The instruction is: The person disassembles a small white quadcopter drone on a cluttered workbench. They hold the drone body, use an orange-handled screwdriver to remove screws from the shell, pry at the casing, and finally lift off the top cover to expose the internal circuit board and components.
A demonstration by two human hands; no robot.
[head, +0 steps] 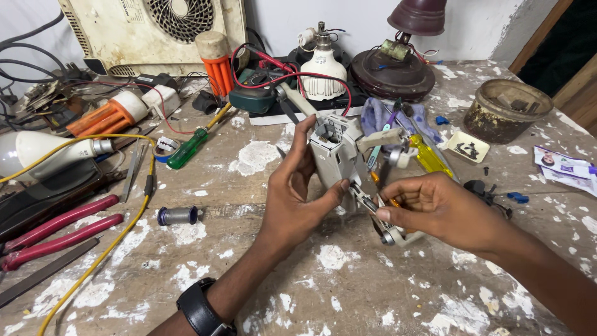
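Fingers: the left hand [292, 186] had its fingers [303, 140] wrapped around a pale grey plastic housing [333, 155], thumb at the lower edge; the right hand [435, 205] had its fingers [388, 214] pinched narrowly on a small metal tool [367, 200].
Housing: held upright above the middle of the workbench [348, 286], open top showing dark parts inside; a white arm-like part [380, 139] stuck out to its right.
Tool: its tip lay against the lower right side of the housing; a round metal end [390, 236] showed below the right hand.
Wrist: a black watch [200, 306] sat on the left forearm.
Round tub: a dirty brown tub [507, 109] stood at the far right of the bench, holding small dark bits that I cannot identify.
Small tray: a pale square tray [467, 147] lay just left of the tub, with a few black pieces in it.
Behind the hands: a yellow-handled screwdriver [432, 158], a bluish cloth [379, 115], a white bulb [322, 68] with red wires [292, 76], and a dark lamp base [392, 74].
Left side: a green-handled screwdriver [186, 148], a roll of tape [166, 147], orange finned bulb bodies [106, 118], a yellow cable [118, 239], red-handled pliers [59, 230], a small dark spool [177, 215].
Back: a cream fan casing [149, 31] leaned at the wall.
Bench: worn wood blotched with white paint.
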